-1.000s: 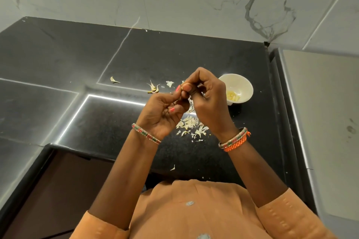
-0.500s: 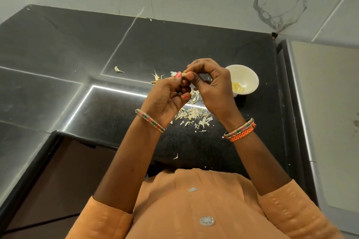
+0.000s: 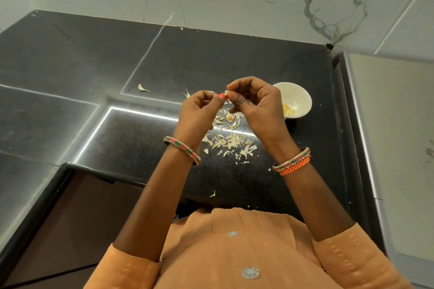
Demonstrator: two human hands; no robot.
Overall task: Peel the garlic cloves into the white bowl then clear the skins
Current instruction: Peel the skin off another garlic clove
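Observation:
A small garlic clove [image 3: 227,94] is held in the air between both hands, above the black counter. My left hand [image 3: 199,112] pinches it from the left with curled fingers. My right hand [image 3: 256,103] pinches it from the right, thumb under it. The white bowl [image 3: 301,95] stands just right of my right hand and holds a few peeled yellowish cloves [image 3: 289,109]. A heap of pale garlic skins [image 3: 230,141] lies on the counter under and in front of the hands.
The black granite counter [image 3: 94,73] reaches back to a marble wall. Stray skins lie at the back left [image 3: 141,88] and near the front edge [image 3: 213,194]. A pale raised surface [image 3: 394,124] borders the counter on the right. The counter's front edge steps back at the left.
Both hands have drawn slightly apart, with the clove now showing between the fingertips. The camera has shifted, so the counter and bowl sit differently in view.

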